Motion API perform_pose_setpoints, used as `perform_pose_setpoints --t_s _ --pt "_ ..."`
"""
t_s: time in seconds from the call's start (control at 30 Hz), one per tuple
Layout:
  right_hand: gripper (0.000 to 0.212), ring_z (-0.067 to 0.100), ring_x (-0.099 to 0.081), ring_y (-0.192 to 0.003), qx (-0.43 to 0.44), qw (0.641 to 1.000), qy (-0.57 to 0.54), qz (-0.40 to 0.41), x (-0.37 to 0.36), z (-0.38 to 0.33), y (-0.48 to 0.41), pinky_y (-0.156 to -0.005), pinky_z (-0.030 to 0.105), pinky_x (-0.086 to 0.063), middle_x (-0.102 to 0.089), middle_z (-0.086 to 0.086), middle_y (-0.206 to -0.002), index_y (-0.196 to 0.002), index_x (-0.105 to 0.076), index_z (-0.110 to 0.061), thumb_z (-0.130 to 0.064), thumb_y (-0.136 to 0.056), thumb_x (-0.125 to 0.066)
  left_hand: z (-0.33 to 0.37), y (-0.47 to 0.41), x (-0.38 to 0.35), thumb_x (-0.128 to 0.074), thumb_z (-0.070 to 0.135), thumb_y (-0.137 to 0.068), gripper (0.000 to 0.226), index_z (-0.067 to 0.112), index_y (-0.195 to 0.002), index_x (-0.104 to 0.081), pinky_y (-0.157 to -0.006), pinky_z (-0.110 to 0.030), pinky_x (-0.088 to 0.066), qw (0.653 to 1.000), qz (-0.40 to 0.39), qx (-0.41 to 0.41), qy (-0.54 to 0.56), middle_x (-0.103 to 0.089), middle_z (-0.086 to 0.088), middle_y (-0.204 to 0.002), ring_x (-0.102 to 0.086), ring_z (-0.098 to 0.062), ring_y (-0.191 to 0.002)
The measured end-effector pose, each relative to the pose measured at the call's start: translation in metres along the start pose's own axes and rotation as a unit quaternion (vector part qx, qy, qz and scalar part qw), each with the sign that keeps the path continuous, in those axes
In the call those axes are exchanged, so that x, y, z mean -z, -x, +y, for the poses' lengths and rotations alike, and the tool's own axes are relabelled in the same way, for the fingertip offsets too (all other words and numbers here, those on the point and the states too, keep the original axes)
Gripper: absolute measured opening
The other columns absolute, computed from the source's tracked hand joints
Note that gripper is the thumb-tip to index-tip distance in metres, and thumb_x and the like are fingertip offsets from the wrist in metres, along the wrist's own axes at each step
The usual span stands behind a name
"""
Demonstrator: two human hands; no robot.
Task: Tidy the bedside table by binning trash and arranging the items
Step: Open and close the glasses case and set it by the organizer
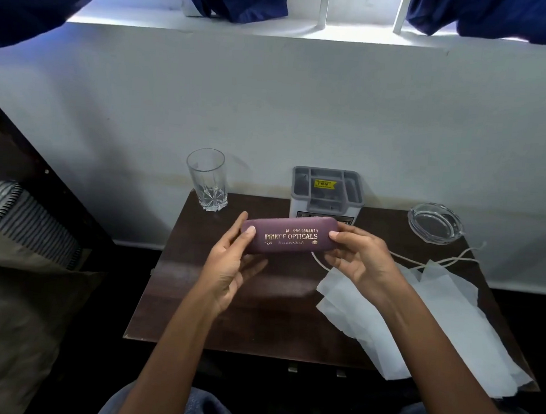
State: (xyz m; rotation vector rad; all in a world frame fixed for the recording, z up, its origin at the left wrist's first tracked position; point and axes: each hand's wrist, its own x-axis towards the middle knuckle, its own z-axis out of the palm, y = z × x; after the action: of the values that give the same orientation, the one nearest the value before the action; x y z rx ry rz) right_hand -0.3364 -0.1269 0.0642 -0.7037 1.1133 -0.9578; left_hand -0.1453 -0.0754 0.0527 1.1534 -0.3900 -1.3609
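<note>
Case (290, 235) up off table (257, 319), between both hands, over its far half; long axis left-right, right end a touch higher; printed face toward camera, gold "PRINCE OPTICALS" upright, reading left to right; closed; maroon, matte, oblong with rounded ends.

Left hand (229, 262) gripping left end: thumb flat on front face, fingers curled round behind, partly closed. Right hand (361, 258) gripping right end likewise: thumb tip on front, fingers wrapped behind and under.

Just behind right hand: caddy (327, 191), white box body, grey plastic top split into several compartments, yellow price sticker on the grid; compartment insides too dark to tell; lower label part-hidden by case.

Beyond left hand, at far left corner: glass (207, 179), upright, clear, cut facets, star-cut base.

Far right of right hand: ashtray (435, 223), clear glass, round, thick notched rim, shallow bowl.

Under and right of right wrist: paper (435, 321), white, thin, creased sheets overlapping, running to near right corner and over the edge.

Between paper and ashtray: cord (405, 259), pale, thin, loose, one stretch passing behind right hand.

Table dark brown wood, smooth, slight sheen, against white wall (272, 109).

Well left of left hand: striped pillow (13, 211).
</note>
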Motion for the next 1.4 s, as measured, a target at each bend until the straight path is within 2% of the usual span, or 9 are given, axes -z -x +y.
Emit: perform_pose_setpoints --t_s 0.2,0.3,0.57,0.77,0.9,1.03,1.17,1.23,1.4 --pt "0.031 0.029 -0.065 -0.091 -0.003 1.0 0.006 -0.023 0.001 0.003 -0.003 -0.074 0.033 -0.057 -0.066 0.017 -0.103 -0.112 -0.061 -0.003 0.008 -0.083 -0.058 0.001 -0.004 0.003 -0.06 0.006 -0.087 0.037 0.004 -0.124 -0.055 -0.069 -0.022 -0.057 0.999 0.033 -0.04 -0.001 -0.064 -0.008 -0.091 -0.059 -0.018 -0.079" --pt "0.035 0.032 -0.064 -0.102 -0.001 0.999 0.037 -0.002 0.001 0.005 -0.005 -0.076 0.035 -0.057 -0.065 0.017 -0.112 -0.117 -0.059 -0.005 0.007 -0.084 -0.058 0.001 -0.004 0.005 -0.061 0.004 -0.085 0.038 0.001 -0.123 -0.056 -0.074 -0.024 -0.056 0.998 0.038 -0.043 -0.005 -0.066 -0.01 -0.095 -0.061 -0.018 -0.083" --pt "0.028 0.022 -0.066 -0.086 0.032 0.995 0.092 0.027 -0.002 0.004 -0.002 -0.069 0.025 -0.057 -0.067 0.01 -0.101 -0.111 -0.062 -0.008 0.002 -0.085 -0.06 -0.002 -0.005 0.006 -0.063 0.006 -0.085 0.038 -0.003 -0.121 -0.057 -0.071 -0.024 -0.057 0.992 0.059 -0.086 -0.064 -0.065 -0.012 -0.091 -0.062 -0.018 -0.079" --pt "0.024 0.027 -0.063 -0.087 0.021 0.992 0.117 0.035 -0.004 0.01 -0.002 -0.074 0.03 -0.054 -0.067 0.014 -0.099 -0.108 -0.063 -0.005 0.0 -0.084 -0.062 -0.004 -0.006 0.01 -0.064 0.013 -0.086 0.033 0.0 -0.117 -0.06 -0.064 -0.021 -0.057 0.99 0.081 -0.064 -0.101 -0.066 -0.007 -0.084 -0.065 -0.012 -0.062" --pt "0.017 0.019 -0.064 -0.072 0.032 0.993 0.106 0.031 -0.003 0.007 0.0 -0.067 0.026 -0.055 -0.067 0.009 -0.087 -0.103 -0.062 -0.008 -0.006 -0.086 -0.062 -0.002 -0.008 0.007 -0.063 0.016 -0.087 0.022 0.006 -0.107 -0.062 -0.066 -0.024 -0.058 0.994 0.065 -0.025 -0.079 -0.07 -0.007 -0.08 -0.069 -0.01 -0.058" --pt "0.009 0.018 -0.064 -0.072 0.071 0.987 0.122 0.083 0.009 -0.001 -0.006 -0.065 0.024 -0.051 -0.067 0.009 -0.095 -0.097 -0.061 -0.012 -0.016 -0.089 -0.06 0.0 -0.01 0.004 -0.062 0.013 -0.088 0.008 0.008 -0.094 -0.063 -0.063 -0.025 -0.058 0.996 0.073 -0.022 -0.038 -0.072 -0.003 -0.066 -0.069 -0.012 -0.054" --pt "0.027 0.024 -0.06 -0.102 0.134 0.901 0.362 0.198 0.043 -0.009 -0.027 -0.084 0.029 -0.045 -0.065 0.013 -0.117 -0.111 -0.065 -0.003 -0.012 -0.086 -0.059 -0.003 -0.014 0.006 -0.063 0.012 -0.087 0.007 0.007 -0.091 -0.059 -0.059 -0.025 -0.058 0.992 0.123 -0.01 -0.012 -0.066 -0.012 -0.081 -0.067 -0.017 -0.06" --pt "0.04 0.027 -0.054 -0.12 0.12 0.851 0.48 0.174 0.057 -0.006 -0.035 -0.099 0.035 -0.042 -0.059 0.012 -0.129 -0.123 -0.059 -0.005 -0.017 -0.085 -0.061 -0.006 -0.015 0.004 -0.063 0.011 -0.087 0.006 0.008 -0.088 -0.058 -0.053 -0.024 -0.058 0.991 0.132 0.001 -0.009 -0.064 -0.013 -0.081 -0.064 -0.02 -0.065" --pt "0.074 0.028 -0.025 -0.141 0.089 0.716 0.69 0.065 0.053 0.02 -0.047 -0.109 0.049 -0.023 -0.031 0.008 -0.151 -0.14 -0.036 -0.014 -0.052 -0.08 -0.06 -0.012 -0.017 -0.009 -0.064 0.011 -0.086 0.007 0.009 -0.084 -0.057 -0.047 -0.023 -0.056 0.99 0.141 0.011 -0.002 -0.063 -0.012 -0.079 -0.065 -0.016 -0.055"
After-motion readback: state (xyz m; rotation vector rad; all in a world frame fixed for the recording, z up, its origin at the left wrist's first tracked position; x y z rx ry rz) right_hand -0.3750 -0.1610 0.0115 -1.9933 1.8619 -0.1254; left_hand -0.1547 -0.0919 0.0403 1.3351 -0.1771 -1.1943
